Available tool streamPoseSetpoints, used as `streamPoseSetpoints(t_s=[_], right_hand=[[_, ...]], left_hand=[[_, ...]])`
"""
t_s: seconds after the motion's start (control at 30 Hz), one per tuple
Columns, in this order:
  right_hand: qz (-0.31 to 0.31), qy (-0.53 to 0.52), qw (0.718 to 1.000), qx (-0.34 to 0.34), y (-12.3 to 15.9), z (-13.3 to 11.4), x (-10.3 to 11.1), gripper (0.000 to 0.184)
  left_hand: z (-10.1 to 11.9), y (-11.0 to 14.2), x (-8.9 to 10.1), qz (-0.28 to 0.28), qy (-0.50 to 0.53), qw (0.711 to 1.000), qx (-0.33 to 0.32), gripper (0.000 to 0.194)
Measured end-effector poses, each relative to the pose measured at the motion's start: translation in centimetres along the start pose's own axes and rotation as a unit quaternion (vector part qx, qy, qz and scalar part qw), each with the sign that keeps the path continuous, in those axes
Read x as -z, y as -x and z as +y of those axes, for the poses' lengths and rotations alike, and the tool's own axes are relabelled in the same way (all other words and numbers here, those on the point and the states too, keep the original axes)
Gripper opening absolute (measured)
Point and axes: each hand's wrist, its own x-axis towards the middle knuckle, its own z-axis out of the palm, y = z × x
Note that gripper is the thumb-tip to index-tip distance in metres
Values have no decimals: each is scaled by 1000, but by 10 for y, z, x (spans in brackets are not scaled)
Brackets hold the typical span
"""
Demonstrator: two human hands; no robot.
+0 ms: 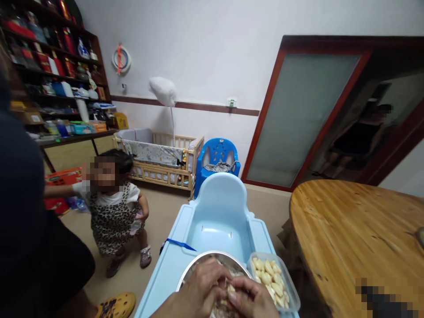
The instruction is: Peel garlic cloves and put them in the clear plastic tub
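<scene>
My left hand (pixel 202 282) and my right hand (pixel 251 297) meet over a round metal bowl (pixel 189 266). Between their fingertips is a garlic clove (pixel 231 289), gripped from both sides. Papery garlic skins (pixel 221 311) show inside the bowl beneath the hands, though much of its content is hidden. Just right of the bowl, a clear plastic container (pixel 294 297) holds many pale peeled garlic cloves (pixel 272 278). Both vessels rest at the front of a light-blue plastic child's chair (pixel 220 198).
At left stand a person in leopard-print clothing (pixel 111 216) and a person in dark clothing (pixel 23 176). A wooden table (pixel 351 225) is close on the right. Behind are a blue chair (pixel 218 152), a wooden crib (pixel 159 172) and a sliding door (pixel 304 115); another person (pixel 357 137) is beyond it.
</scene>
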Motion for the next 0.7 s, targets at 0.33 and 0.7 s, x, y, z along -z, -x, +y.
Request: streamPoseSetpoints(t_s=[0.33, 0.7], right_hand=[[20, -114, 993, -29, 6, -19, -2, 30], [21, -80, 996, -34, -1, -4, 5, 35]], left_hand=[[-6, 8, 1, -30, 13, 999, 3, 32], [-4, 1, 3, -32, 6, 999, -5, 25]])
